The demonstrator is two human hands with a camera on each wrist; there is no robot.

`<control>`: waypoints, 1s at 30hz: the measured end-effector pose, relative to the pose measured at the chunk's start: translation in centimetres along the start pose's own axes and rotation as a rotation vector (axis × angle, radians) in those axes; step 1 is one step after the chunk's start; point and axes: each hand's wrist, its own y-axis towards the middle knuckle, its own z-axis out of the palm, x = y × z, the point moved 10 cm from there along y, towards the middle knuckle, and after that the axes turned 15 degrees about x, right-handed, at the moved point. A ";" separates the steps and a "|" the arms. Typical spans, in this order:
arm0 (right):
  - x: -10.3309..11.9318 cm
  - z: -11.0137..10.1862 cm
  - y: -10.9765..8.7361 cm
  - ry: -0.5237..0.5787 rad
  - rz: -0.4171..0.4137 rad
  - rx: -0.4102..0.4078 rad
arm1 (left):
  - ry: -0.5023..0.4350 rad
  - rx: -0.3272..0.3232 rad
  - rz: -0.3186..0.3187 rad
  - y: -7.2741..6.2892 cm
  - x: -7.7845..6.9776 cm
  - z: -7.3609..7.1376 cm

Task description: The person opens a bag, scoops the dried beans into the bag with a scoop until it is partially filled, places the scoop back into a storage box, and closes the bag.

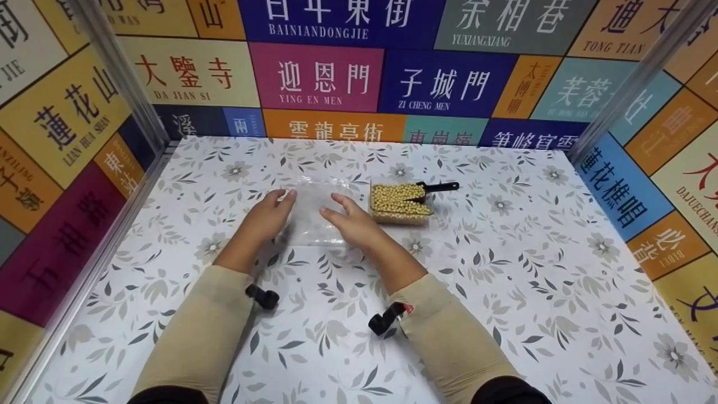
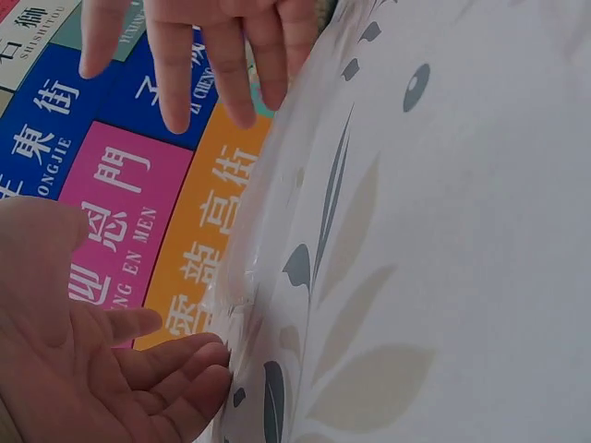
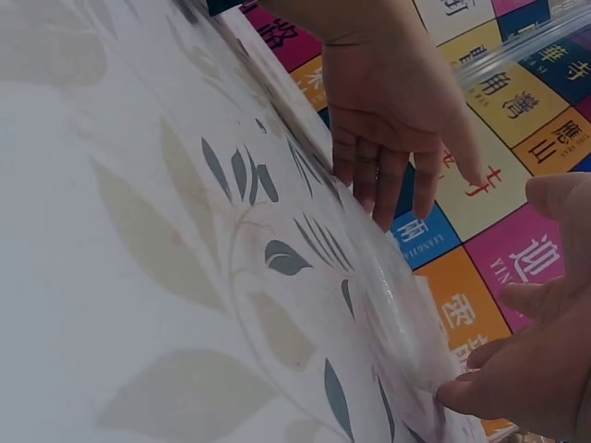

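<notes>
A clear plastic bag (image 1: 315, 216) lies flat on the table between the two hands. At its left edge is my left hand (image 1: 268, 217), thumb and fingers apart with nothing gripped. My right hand (image 1: 354, 223) is at the bag's right side and overlaps it in the head view, its fingers spread and loosely bent. Both palms face each other across the bag, as the left wrist view shows with the left hand (image 2: 138, 369) low and the right hand (image 2: 226, 46) above. Fingertips of the right hand (image 3: 531, 341) come right to the bag's edge in the right wrist view.
Just right of the right hand stands a clear rectangular container (image 1: 401, 220) filled with yellow soybeans (image 1: 395, 196). A black scoop (image 1: 443, 187) is stuck in the beans, handle pointing right. Panels with printed signs (image 1: 317, 78) border the flower-patterned table (image 1: 505, 269) at the back and sides.
</notes>
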 end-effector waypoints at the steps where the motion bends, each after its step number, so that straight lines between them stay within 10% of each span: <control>1: -0.1 -0.1 0.1 0.007 -0.004 -0.006 | -0.003 0.000 -0.002 0.0 0.0 0.0; 30: 0.3 -2.0 0.1 0.214 -0.118 -0.160 | -0.311 -0.035 0.056 -0.4 0.3 -0.4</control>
